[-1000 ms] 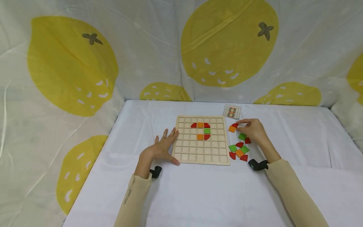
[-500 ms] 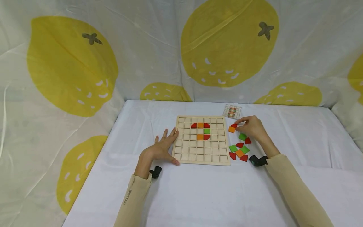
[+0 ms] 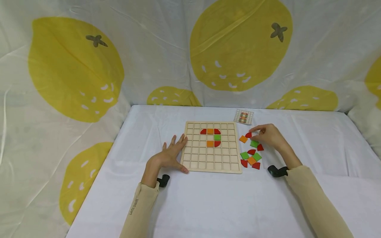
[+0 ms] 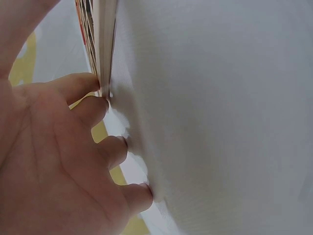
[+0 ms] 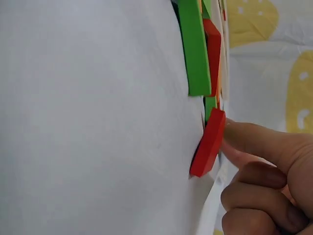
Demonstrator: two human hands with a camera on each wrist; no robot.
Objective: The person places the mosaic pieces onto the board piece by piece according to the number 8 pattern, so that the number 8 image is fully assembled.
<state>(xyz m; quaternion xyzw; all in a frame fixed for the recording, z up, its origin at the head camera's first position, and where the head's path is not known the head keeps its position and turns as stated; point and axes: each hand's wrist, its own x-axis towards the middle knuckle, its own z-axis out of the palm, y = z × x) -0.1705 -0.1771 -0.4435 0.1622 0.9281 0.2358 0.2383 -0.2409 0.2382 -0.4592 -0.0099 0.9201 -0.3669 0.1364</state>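
Observation:
The square wooden grid board lies flat, with several red, orange and green pieces set in its upper cells. Along its left edge my left hand is spread, fingertips and thumb at the rim; in the left wrist view the fingers reach down to the cloth by the board's side. To the right of the board, my right hand pinches a red quarter-circle tile between thumb and index finger, low over the cloth. Just left of that tile lies an orange square tile. A green square tile sits below the thumb.
Several loose tiles lie below the right hand, among them an orange square and a red quarter-circle. A small pattern card rests behind them. White cloth covers the table; a lemon-print curtain hangs behind.
The right hand has drawn back slightly toward the lower right, bringing the red quarter-circle away from the orange square. The orange square has turned and shifted a little. Left hand and board stay put.

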